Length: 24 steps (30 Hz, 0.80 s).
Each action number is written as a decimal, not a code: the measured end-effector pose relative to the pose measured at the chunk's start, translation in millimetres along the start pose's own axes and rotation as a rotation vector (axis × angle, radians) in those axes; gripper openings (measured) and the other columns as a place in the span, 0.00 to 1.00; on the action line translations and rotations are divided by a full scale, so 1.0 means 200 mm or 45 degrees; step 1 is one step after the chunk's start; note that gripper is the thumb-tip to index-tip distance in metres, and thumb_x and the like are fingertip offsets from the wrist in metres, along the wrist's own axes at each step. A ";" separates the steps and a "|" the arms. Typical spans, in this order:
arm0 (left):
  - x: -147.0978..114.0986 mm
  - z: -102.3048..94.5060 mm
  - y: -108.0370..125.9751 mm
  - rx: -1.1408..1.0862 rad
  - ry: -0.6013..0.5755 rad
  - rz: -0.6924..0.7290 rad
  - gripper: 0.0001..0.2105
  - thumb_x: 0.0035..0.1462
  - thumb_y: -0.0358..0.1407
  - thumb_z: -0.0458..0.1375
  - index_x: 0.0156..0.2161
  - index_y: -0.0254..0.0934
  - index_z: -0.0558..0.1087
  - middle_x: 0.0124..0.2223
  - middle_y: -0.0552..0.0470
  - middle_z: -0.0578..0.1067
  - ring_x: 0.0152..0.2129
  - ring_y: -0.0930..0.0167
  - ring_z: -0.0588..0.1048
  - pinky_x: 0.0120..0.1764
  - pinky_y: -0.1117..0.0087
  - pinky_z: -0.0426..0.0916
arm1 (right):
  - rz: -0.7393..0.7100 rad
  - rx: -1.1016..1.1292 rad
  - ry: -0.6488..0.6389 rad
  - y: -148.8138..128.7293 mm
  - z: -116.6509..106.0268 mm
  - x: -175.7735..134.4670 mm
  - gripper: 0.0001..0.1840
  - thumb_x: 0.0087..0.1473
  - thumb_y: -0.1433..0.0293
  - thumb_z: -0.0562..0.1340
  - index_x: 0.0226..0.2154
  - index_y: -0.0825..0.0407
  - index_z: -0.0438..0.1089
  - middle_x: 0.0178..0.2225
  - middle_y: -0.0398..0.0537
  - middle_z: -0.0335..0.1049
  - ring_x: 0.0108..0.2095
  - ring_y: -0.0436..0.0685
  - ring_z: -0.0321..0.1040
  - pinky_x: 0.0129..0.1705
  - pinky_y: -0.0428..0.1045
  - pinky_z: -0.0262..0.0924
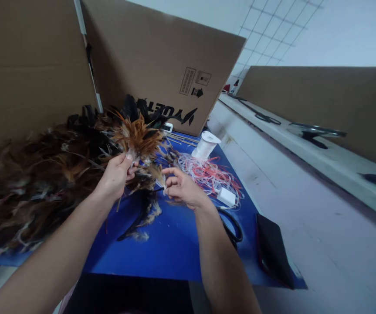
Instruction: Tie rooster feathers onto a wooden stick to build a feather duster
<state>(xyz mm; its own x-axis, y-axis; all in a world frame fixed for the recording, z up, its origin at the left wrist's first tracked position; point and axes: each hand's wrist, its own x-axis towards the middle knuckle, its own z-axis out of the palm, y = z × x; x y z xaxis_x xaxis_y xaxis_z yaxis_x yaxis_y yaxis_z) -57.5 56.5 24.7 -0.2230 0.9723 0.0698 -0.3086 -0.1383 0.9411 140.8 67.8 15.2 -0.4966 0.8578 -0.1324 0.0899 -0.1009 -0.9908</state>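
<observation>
My left hand [118, 172] is closed round the base of a feather bunch [138, 135], whose orange-brown feathers fan out upward with dark ones behind. To the right, my right hand [184, 188] pinches a small tan feather [158, 174] between thumb and fingers. Below and between the hands, a long dark feather [138, 220] with pale fluff lies on the blue table [161, 248]. A large heap of brown and black feathers [37, 183] spreads over the left side, beside my left forearm.
Large cardboard panels [161, 61] stand behind the feathers. At the right are a white spool [206, 145], tangled red and white strips [207, 172], a white adapter [227, 197], black scissors handles [233, 224] and a dark flat case [274, 248]. A pale wall ledge [292, 135] runs alongside.
</observation>
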 end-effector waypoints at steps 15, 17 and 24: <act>-0.01 0.02 -0.02 0.038 -0.005 -0.001 0.07 0.52 0.33 0.55 0.27 0.32 0.63 0.25 0.55 0.65 0.15 0.83 0.57 0.15 0.83 0.49 | 0.044 -1.321 0.426 0.07 0.02 0.06 0.21 0.55 0.55 0.53 0.25 0.50 0.72 0.25 0.49 0.72 0.28 0.55 0.67 0.29 0.47 0.53; -0.01 0.02 -0.03 0.034 -0.008 -0.002 0.07 0.53 0.33 0.55 0.27 0.32 0.63 0.25 0.55 0.65 0.15 0.83 0.57 0.15 0.83 0.48 | 0.058 -1.325 0.363 0.05 0.03 0.04 0.26 0.54 0.50 0.51 0.22 0.50 0.71 0.23 0.48 0.70 0.25 0.53 0.64 0.27 0.46 0.50; -0.02 0.02 -0.03 -0.007 -0.020 -0.038 0.08 0.50 0.34 0.57 0.27 0.33 0.63 0.25 0.55 0.65 0.14 0.83 0.57 0.15 0.83 0.47 | 0.022 -1.279 0.185 0.09 0.00 0.04 0.14 0.45 0.65 0.62 0.15 0.52 0.63 0.15 0.38 0.58 0.20 0.47 0.53 0.24 0.45 0.44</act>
<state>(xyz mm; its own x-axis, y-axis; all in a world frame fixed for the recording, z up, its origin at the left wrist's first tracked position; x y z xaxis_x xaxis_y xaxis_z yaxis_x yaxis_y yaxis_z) -51.2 55.1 20.9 -0.1995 0.9788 0.0470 -0.3203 -0.1105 0.9409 138.9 72.6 -3.3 -0.3844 0.9201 -0.0754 0.8135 0.2991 -0.4988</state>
